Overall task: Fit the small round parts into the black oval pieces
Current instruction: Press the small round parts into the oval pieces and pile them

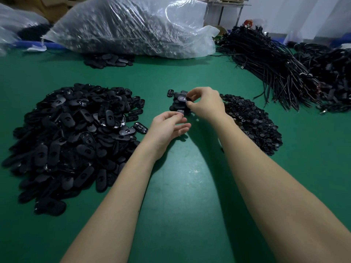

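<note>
A large heap of black oval pieces (76,137) covers the left of the green table (182,186). A flatter heap of small round parts (254,122) lies on the right. Between them, at the centre, sits a small stack of black oval pieces (177,101). My right hand (207,103) hovers over this stack, its thumb and fingers pinching a small dark part against the top oval piece (182,99). My left hand (167,128) rests just in front of the stack, fingers loosely curled. Whether it holds anything is hidden.
A big clear plastic bag (129,27) full of dark parts lies across the back. A few oval pieces (108,60) spill in front of it. Bundles of black cables (275,63) fill the back right. A single oval piece (170,93) lies beside the central stack.
</note>
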